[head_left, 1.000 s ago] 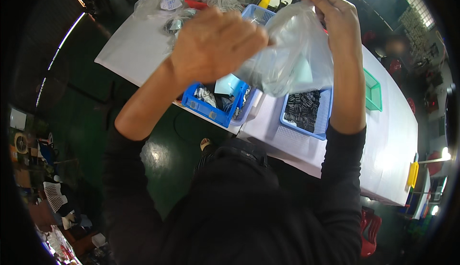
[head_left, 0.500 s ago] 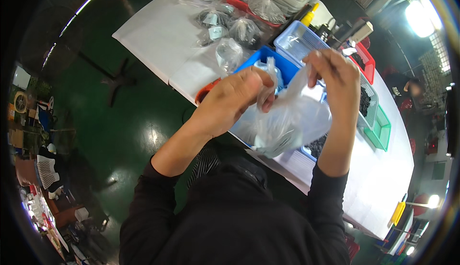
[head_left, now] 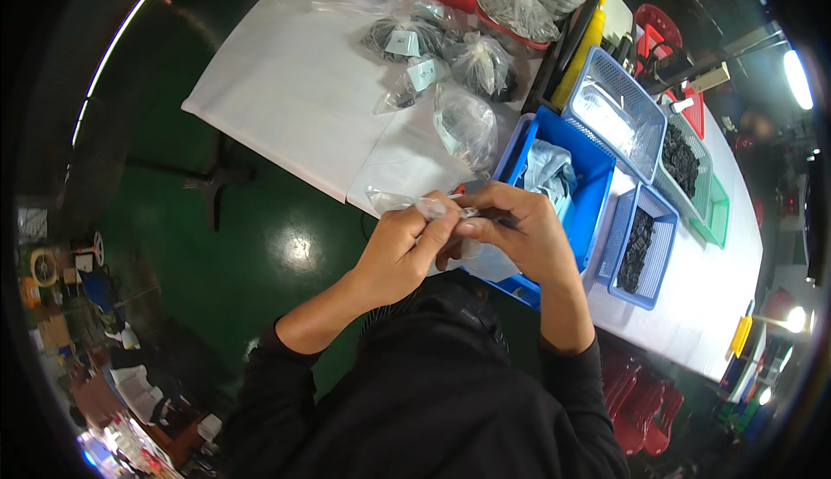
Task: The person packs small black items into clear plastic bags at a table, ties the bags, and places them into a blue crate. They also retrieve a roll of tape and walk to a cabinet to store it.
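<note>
Fingers drawn close together, the left hand (head_left: 402,250) and right hand (head_left: 525,230) are gripping the gathered neck of a translucent plastic bag (head_left: 493,263), which is hanging at the white table's (head_left: 286,90) near edge, beside a blue plastic bin (head_left: 592,157).

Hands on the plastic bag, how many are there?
2. The left hand pinches the plastic bag on the left; the right hand pinches it just to the right. Some fingers are hidden, but no third hand shows on it.
</note>
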The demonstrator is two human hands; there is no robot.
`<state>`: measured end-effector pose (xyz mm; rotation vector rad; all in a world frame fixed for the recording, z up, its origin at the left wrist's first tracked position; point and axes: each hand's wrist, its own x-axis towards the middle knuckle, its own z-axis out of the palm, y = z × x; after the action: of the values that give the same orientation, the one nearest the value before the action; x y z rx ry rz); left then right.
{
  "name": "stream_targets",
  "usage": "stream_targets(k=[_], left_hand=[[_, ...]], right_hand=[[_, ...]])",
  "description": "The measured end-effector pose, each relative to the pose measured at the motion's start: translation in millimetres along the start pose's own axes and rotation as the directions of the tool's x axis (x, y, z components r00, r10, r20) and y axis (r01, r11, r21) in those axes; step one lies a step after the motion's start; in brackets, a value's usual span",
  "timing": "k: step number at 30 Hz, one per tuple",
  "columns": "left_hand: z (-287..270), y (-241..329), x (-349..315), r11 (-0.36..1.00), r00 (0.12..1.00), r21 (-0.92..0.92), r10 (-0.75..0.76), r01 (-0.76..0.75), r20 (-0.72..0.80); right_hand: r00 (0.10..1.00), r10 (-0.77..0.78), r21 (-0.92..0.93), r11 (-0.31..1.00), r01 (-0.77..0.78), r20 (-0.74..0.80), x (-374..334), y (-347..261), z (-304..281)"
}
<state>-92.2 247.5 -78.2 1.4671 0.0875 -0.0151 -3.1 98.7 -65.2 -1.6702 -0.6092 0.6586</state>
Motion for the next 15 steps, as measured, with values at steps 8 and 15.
stream_targets(k=[8,15], left_hand=[[-66.2,-24.5,11.6,0.99,0.99,-0.03,-0.135,0.136,0.052],[-88.9,-38.1,34.8,0.808,0.931,-0.463,-0.33,0.364,0.154]], right_hand=[[0.994,0.085,0.138,0.988,-0.076,-0.067,45.7,11.6,28.6],[0.913,-0.404,-0.443,0.81,0.383,0.049,43.9,11.2,36.4]])
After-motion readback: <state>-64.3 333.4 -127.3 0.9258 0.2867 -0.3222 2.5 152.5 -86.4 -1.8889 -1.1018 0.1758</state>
